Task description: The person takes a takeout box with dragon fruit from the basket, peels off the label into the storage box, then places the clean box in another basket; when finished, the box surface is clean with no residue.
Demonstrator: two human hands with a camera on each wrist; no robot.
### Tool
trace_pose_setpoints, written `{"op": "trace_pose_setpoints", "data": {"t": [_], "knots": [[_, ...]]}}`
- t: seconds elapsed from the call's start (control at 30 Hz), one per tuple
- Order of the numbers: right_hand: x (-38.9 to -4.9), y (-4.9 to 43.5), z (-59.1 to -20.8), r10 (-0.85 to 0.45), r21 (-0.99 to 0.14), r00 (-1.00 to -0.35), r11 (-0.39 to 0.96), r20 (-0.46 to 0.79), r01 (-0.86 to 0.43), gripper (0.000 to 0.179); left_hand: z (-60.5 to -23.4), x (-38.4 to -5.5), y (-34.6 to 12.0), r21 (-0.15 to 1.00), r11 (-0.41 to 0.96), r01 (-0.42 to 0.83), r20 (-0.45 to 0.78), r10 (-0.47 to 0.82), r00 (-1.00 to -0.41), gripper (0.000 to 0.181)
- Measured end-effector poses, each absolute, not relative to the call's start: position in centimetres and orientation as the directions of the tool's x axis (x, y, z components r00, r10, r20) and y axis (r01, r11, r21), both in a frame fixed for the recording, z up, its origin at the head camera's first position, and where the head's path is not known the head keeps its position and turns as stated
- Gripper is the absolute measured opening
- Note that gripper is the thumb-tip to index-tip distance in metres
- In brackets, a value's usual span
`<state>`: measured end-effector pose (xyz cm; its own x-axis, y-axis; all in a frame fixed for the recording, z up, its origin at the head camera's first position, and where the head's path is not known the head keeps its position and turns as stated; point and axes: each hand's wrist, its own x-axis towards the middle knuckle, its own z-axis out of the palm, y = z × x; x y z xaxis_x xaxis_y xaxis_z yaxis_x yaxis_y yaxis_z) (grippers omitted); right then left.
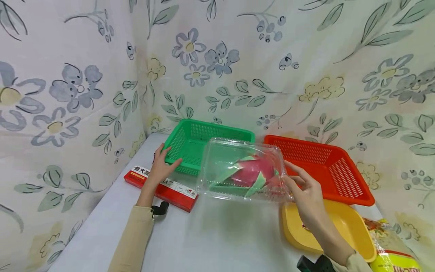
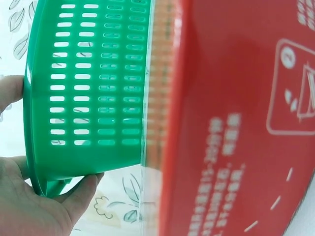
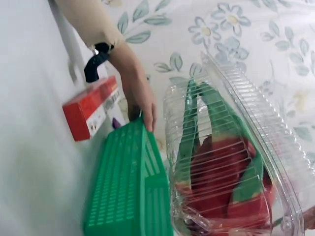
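My left hand (image 1: pixel 160 167) grips the near-left corner of a green plastic basket (image 1: pixel 180 141); in the left wrist view its thumb and fingers are around the rim. My right hand (image 1: pixel 310 194) holds a clear plastic clamshell box (image 1: pixel 214 155) by its right end, raised above the table in front of the basket. Inside the box lies a pink dragon fruit (image 1: pixel 255 170) with green leaf tips, also plain in the right wrist view. A long red-and-white carton (image 1: pixel 176 196) lies on the table beneath my left wrist.
A red basket (image 1: pixel 319 147) stands at the back right. In front of it sits a yellow tray (image 1: pixel 350 226), partly behind my right arm. A printed food bag (image 1: pixel 394 245) lies at the right edge. Floral cloth (image 1: pixel 238 56) hangs behind the table.
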<state>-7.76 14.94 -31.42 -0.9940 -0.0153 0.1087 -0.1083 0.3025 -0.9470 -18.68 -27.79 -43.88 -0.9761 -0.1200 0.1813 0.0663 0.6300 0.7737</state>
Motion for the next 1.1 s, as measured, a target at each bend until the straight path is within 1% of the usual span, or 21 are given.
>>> {"op": "trace_pose_setpoints", "data": {"t": [0.17,0.33,0.47,0.57,0.77,1.0,1.1], "knots": [[-11.8,13.0,-31.8,0.014,-0.976,-0.997,0.207,0.076,-0.072,0.046,-44.0,-18.7,-27.8,0.775,0.628,0.07,0.181,-0.115,-0.977,0.078],[-15.8,10.7,-33.3,0.045,-0.983,-0.995,0.166,0.091,-0.082,0.045,-44.2,-18.5,-27.9,0.783,0.62,0.056,0.168,-0.124,-0.978,0.078],[-18.1,9.1,-34.1,0.056,-0.99,-0.995,0.117,0.085,-0.078,0.046,-44.1,-18.4,-27.9,0.788,0.612,0.065,0.176,-0.124,-0.976,0.077],[-19.3,8.1,-34.5,0.056,-0.993,-0.995,0.097,0.08,-0.075,0.047,-43.9,-18.5,-27.8,0.786,0.613,0.085,0.193,-0.112,-0.975,0.077],[-21.1,6.2,-35.3,0.037,-0.992,-0.996,0.102,0.077,-0.073,0.048,-44.2,-18.8,-27.9,0.782,0.616,0.092,0.203,-0.113,-0.973,0.076],[-22.6,4.5,-36.5,0.068,-0.987,-0.998,0.163,0.004,0.007,0.051,-44.3,-18.7,-27.9,0.782,0.616,0.096,0.211,-0.116,-0.971,0.077],[-23.2,3.8,-37.3,0.088,-0.984,-0.996,0.176,0.005,0.011,0.05,-44.4,-18.7,-27.8,0.786,0.612,0.089,0.204,-0.121,-0.972,0.077]]}}
